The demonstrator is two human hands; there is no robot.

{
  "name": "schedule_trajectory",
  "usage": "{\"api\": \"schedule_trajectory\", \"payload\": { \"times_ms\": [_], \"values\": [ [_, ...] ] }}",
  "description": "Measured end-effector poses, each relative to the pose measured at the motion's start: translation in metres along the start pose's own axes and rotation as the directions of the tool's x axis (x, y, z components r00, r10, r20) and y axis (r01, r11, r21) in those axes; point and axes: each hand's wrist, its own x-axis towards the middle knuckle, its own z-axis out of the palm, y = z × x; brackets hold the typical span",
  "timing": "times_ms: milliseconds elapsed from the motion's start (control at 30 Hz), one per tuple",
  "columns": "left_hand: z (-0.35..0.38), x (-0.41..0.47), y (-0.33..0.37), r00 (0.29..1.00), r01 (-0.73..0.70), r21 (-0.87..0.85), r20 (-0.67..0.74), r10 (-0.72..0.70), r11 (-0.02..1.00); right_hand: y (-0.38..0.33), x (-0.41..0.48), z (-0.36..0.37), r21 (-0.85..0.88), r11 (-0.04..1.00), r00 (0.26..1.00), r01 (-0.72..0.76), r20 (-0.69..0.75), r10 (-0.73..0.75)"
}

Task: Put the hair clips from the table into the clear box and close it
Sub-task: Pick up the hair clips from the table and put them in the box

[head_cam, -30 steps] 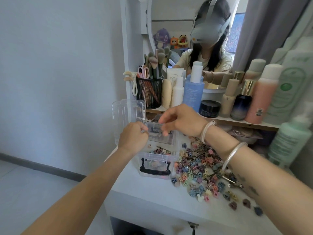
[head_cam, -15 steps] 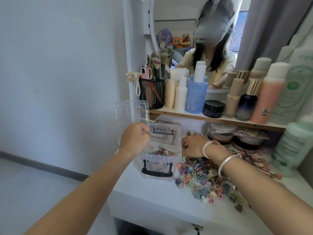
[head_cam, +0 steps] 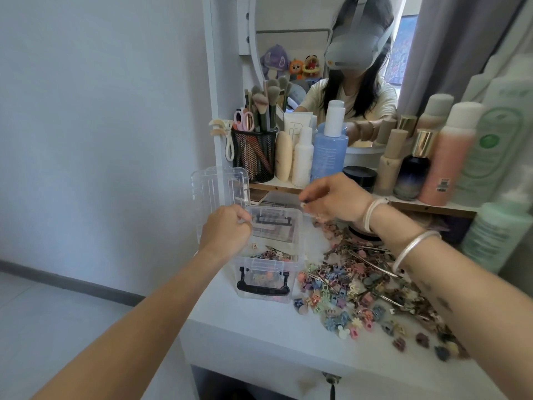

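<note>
1. I see the clear box [head_cam: 298, 255]. It is see-through plastic with a black handle [head_cam: 262, 289] on its near side. It sits upright just under my left fingers [head_cam: 243, 219], which curl on its left rim.
2. Its lid [head_cam: 219, 186] is open and stands up just behind my left fingers.
3. Some clips in the box [head_cam: 271, 255] lie on its bottom, below and to the right of my left fingers.
4. A big pile of clips [head_cam: 346, 287] in many colours, with some long thin ones, lies below my right fingers [head_cam: 313, 197], just beside the box.
5. One small pale clip [head_cam: 302, 204] is pinched in my right fingertips, above the box's far right corner. It is blurry.
</note>
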Motion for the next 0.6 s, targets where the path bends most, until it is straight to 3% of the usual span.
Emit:
{"api": "schedule_trajectory", "payload": {
  "times_ms": [67, 167, 300, 367, 467, 533, 600],
  "values": [
    [0.000, 0.000, 0.001, 1.000, 0.005, -0.001, 0.001, -0.005, 1.000, -0.015, -0.003, 0.009, 0.079, 0.996, 0.992, 0.028, 0.118, -0.037],
    [-0.002, -0.001, 0.001, 1.000, 0.008, -0.001, 0.007, -0.008, 1.000, -0.023, -0.007, 0.027, -0.051, 0.997, 0.968, 0.054, 0.249, -0.040],
    [-0.005, 0.000, -0.001, 1.000, 0.023, -0.008, 0.002, -0.023, 1.000, -0.012, 0.000, 0.010, 0.052, 0.998, 0.999, 0.037, -0.028, -0.036],
    [-0.005, 0.000, -0.002, 1.000, 0.029, -0.011, 0.000, -0.029, 1.000, 0.008, 0.004, 0.001, -0.207, 0.978, 0.994, -0.006, -0.110, -0.017],
    [-0.004, 0.001, -0.002, 0.999, 0.032, -0.008, 0.002, -0.032, 0.999, 0.047, 0.003, 0.011, -0.650, 0.760, 0.995, -0.027, 0.059, 0.086],
    [-0.003, 0.001, -0.001, 1.000, 0.030, -0.008, 0.002, -0.029, 1.000, 0.065, 0.001, 0.020, -0.746, 0.665, 0.973, 0.000, 0.152, 0.171],
    [-0.002, 0.002, -0.001, 1.000, 0.027, -0.004, 0.003, -0.027, 1.000, 0.068, 0.001, 0.022, -0.789, 0.614, 0.973, 0.030, 0.164, 0.164]
  ]
}}
